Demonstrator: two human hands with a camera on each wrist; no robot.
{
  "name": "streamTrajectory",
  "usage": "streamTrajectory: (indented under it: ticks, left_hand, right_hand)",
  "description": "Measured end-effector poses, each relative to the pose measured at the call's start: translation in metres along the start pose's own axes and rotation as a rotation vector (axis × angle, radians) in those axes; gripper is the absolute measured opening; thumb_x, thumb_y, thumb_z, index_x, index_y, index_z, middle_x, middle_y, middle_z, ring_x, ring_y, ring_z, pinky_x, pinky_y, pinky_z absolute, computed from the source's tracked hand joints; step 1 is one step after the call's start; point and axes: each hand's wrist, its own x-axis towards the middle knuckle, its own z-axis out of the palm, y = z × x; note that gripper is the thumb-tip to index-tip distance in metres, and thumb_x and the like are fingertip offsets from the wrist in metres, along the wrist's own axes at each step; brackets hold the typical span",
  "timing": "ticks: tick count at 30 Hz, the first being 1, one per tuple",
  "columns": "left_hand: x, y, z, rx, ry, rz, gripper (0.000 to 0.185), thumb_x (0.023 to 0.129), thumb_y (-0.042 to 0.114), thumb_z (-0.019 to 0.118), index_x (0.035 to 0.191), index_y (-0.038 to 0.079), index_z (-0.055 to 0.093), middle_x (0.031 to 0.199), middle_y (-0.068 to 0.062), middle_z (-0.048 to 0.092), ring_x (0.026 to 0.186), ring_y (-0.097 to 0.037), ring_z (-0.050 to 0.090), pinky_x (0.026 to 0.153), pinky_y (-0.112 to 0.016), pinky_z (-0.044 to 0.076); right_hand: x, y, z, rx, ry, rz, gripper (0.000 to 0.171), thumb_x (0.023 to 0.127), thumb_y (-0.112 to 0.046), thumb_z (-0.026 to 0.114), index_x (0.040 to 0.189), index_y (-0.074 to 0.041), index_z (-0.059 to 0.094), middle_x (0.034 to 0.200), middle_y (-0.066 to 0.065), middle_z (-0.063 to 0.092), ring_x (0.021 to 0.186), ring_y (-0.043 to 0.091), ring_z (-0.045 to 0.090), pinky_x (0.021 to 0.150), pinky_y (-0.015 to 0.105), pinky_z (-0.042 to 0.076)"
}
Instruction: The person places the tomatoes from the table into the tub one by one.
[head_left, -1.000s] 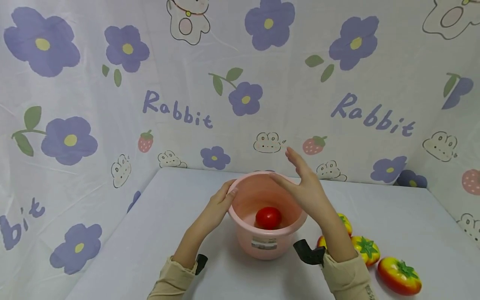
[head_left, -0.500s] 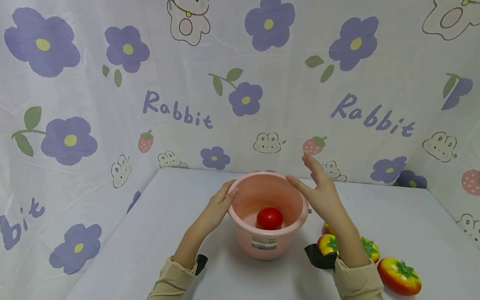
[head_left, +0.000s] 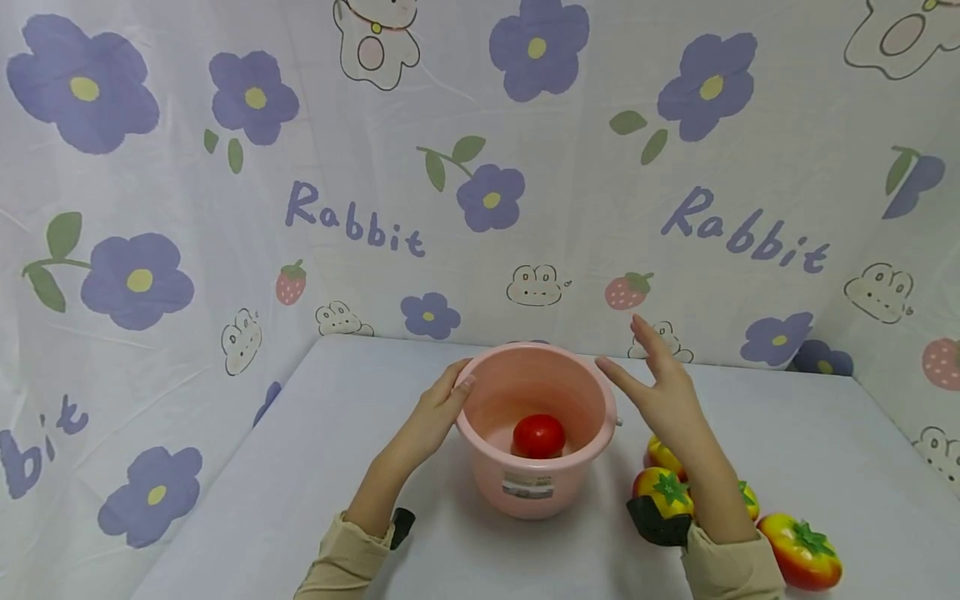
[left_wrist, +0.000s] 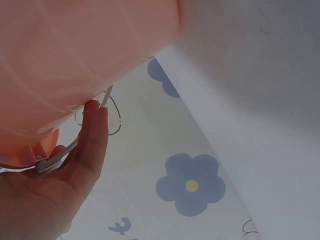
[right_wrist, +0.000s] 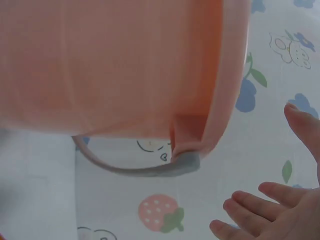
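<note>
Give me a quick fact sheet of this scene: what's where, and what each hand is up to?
Surface: table with a pale cloth
Container: pink bucket, upright
Inside it: one red tomato
Left hand: rests on the bucket's left rim
Right hand: fingers straight, holds nothing, just right of the bucket
Beside the bucket: red-and-yellow tomatoes on the table, near the right forearm
Backdrop: flower-and-rabbit curtain
</note>
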Motion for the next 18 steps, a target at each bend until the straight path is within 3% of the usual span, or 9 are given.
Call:
streamTrajectory:
  ticks: [18]
  left_hand:
    - [0.0,-0.001,-0.001,-0.005,-0.004,0.004,0.048,0.104,0.046,0.038,0.147,0.026,0.038,0.15,-0.002,0.047,0.136,-0.027,0.048,0.109,-0.055,0.042]
  right_hand:
    - [-0.003,0.032,-0.009,-0.021,0.009,0.034,0.09,0.093,-0.053,0.057,0.158,-0.023,0.003,0.164,0.016,0.013,0.145,0.051,0.019,0.108,0.069,0.03]
